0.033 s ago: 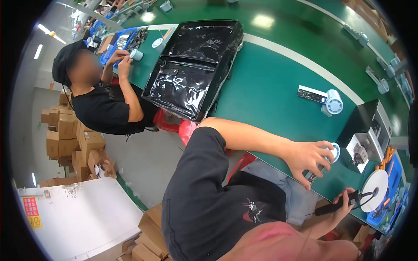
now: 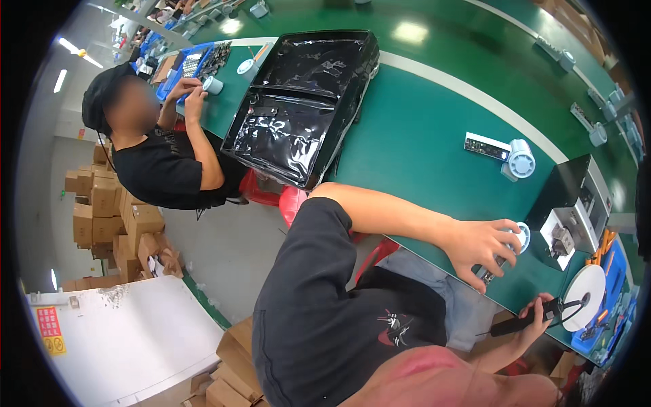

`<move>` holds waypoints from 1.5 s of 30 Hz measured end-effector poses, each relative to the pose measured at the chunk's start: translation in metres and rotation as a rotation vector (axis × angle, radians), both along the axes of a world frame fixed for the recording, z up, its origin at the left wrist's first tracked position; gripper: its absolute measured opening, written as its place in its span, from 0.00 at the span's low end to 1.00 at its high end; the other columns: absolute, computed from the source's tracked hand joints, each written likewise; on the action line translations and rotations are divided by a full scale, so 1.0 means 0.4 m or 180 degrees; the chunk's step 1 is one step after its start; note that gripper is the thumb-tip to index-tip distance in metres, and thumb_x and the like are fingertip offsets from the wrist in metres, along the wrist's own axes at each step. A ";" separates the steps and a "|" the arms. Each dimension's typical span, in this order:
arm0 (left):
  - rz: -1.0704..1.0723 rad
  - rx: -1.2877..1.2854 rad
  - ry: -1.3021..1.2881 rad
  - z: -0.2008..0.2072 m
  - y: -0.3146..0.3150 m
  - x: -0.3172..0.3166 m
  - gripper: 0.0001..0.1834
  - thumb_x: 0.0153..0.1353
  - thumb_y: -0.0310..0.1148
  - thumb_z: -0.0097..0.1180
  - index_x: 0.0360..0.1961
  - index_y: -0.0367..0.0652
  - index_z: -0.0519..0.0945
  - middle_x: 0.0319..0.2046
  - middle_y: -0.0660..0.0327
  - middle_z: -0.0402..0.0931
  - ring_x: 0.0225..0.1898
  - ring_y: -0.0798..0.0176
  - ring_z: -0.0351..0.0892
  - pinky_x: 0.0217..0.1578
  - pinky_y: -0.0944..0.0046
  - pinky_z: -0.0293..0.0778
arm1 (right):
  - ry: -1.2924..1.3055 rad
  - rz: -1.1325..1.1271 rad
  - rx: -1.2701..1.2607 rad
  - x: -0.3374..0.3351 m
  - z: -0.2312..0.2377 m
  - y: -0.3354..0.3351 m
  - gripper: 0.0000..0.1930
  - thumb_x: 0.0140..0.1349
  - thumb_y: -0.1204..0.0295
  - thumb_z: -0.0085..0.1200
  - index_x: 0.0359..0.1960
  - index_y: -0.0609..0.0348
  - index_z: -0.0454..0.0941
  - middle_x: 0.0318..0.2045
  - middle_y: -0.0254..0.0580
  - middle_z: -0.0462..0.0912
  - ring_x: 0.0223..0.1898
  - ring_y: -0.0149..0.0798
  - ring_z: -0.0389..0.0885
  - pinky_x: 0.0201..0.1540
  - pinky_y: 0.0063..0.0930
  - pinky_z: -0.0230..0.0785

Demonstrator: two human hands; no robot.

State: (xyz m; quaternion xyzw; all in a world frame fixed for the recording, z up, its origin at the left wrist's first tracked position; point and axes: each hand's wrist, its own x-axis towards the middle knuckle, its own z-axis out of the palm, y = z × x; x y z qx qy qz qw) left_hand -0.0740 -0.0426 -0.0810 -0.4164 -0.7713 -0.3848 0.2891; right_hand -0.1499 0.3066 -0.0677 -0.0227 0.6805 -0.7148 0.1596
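Note:
My left hand (image 2: 478, 247) reaches across the bench edge, fingers curled over a light-blue round plastic unit (image 2: 522, 237). A narrow strip-like part of that unit shows under the fingers; the palm hides the rest. Lower right, my right hand (image 2: 540, 315) is closed around a black electric screwdriver (image 2: 505, 328), its thin bit pointing left and its cable looping to the right. Farther back on the bench lies a similar light-blue unit (image 2: 521, 163) with a white strip housing (image 2: 487, 146) attached, a row of small parts visible inside it.
A black box with a metal front (image 2: 563, 193) stands right of my left hand. Beside the screwdriver are a white disc (image 2: 584, 298) and a blue tray (image 2: 614, 271) of tools. A large black plastic-wrapped case (image 2: 291, 129) separates me from a co-worker (image 2: 163, 156) handling a light-blue part.

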 end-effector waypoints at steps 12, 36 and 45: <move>0.0020 0.0595 -0.1577 0.034 -0.015 0.014 0.62 0.34 0.47 0.88 0.75 0.55 0.69 0.76 0.34 0.47 0.74 0.25 0.55 0.71 0.31 0.61 | 0.0024 0.0082 0.0079 0.004 0.004 0.000 0.14 0.70 0.73 0.60 0.54 0.64 0.76 0.30 0.38 0.74 0.21 0.28 0.70 0.22 0.20 0.64; 0.0341 0.0558 -0.1735 0.039 -0.007 0.008 0.54 0.44 0.43 0.85 0.73 0.48 0.70 0.70 0.38 0.60 0.71 0.32 0.62 0.70 0.41 0.66 | -0.0046 -0.0032 0.0104 0.028 0.022 -0.007 0.14 0.67 0.75 0.62 0.51 0.63 0.75 0.30 0.37 0.75 0.20 0.29 0.71 0.22 0.21 0.63; 0.0647 0.0333 -0.2092 0.060 -0.007 0.004 0.56 0.46 0.44 0.86 0.76 0.48 0.69 0.72 0.39 0.58 0.74 0.34 0.62 0.71 0.41 0.67 | -0.0132 -0.0050 0.0151 0.011 0.076 -0.088 0.14 0.60 0.77 0.70 0.44 0.63 0.78 0.28 0.39 0.80 0.21 0.31 0.76 0.23 0.25 0.68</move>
